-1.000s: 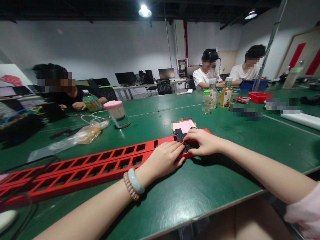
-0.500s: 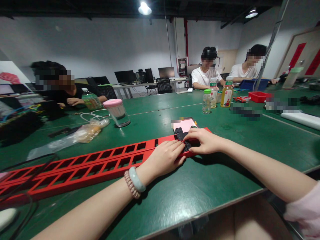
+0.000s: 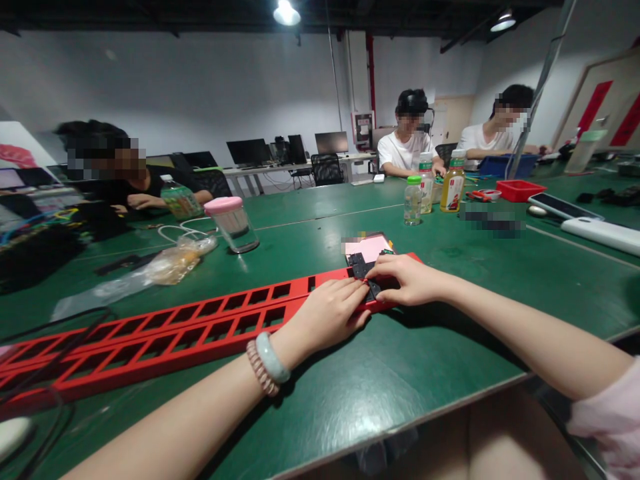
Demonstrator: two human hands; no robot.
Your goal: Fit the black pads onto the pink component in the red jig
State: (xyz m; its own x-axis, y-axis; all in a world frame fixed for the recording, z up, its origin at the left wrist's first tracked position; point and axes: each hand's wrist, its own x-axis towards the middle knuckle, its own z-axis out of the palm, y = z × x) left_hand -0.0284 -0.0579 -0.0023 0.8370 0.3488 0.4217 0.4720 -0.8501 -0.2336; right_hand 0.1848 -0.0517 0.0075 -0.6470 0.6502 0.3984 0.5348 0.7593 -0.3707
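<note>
- Head view: the left hand (image 3: 333,313) lies flat on the far end of the long red slotted rail (image 3: 165,337), fingers together and pressing down on its top face. It is closed on nothing.
- Head view: the right hand (image 3: 413,280) meets it from the other side, with its fingertips pinched on a small black part (image 3: 361,269) that sits on the rail's end, just beyond the left fingertips.
- Head view, compared with half a second and a second ago: both hands are in almost the same place, and the black part has not left the rail end. The whole picture has slid slightly, so the head moved rather than the work. I judge the fitting of the part to be still under way, held steady and not yet seated or released.
- Head view: just behind the pinch lies a pink card (image 3: 373,248). Farther beyond it stand three bottles (image 3: 435,190).
- Head view: well to the left of the hands, a pink-lidded jar (image 3: 233,223) and a crumpled plastic bag (image 3: 165,267) rest on the green table (image 3: 400,393).
- Head view: other people sit along the far edges of the table.
</note>
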